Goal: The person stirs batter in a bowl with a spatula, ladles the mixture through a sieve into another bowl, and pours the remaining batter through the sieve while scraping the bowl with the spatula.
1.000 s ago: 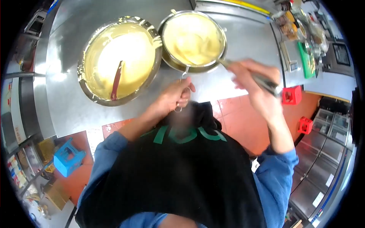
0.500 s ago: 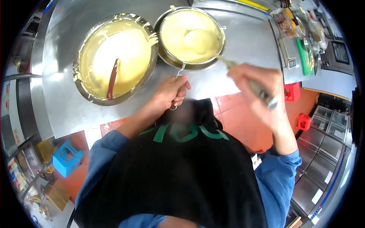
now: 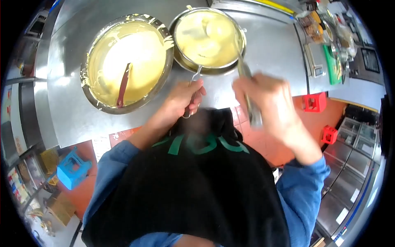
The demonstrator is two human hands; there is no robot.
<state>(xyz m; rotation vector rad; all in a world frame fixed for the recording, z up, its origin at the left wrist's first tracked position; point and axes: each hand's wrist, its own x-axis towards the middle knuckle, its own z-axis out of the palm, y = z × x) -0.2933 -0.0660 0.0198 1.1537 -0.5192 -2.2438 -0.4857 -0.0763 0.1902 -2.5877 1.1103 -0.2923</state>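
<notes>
My left hand (image 3: 185,99) is closed around the wire handle of a round sieve (image 3: 198,72). The sieve rests over a metal bowl (image 3: 224,71) and holds pale yellow, creamy batter (image 3: 187,41). In my right hand (image 3: 267,99), slightly blurred, is the metal handle of a ladle (image 3: 243,68), slanting up into the sieve; its rounded end is coated in batter. To the left stands a larger metal bowl (image 3: 111,110) of the same yellow mixture, its rim smeared. A dark red spatula (image 3: 123,88) leans inside it.
Both bowls stand on a steel worktable (image 3: 68,111). At the right are a scale (image 3: 316,68), a green cutting board (image 3: 331,66) and food containers (image 3: 311,26). Red stools (image 3: 313,102) and a blue stool (image 3: 74,168) stand on the tiled floor.
My right hand has moved left, and the ladle's handle has swung more upright. The ladle's coated end has shifted toward the sieve's far side. My left hand keeps its grip almost unmoved.
</notes>
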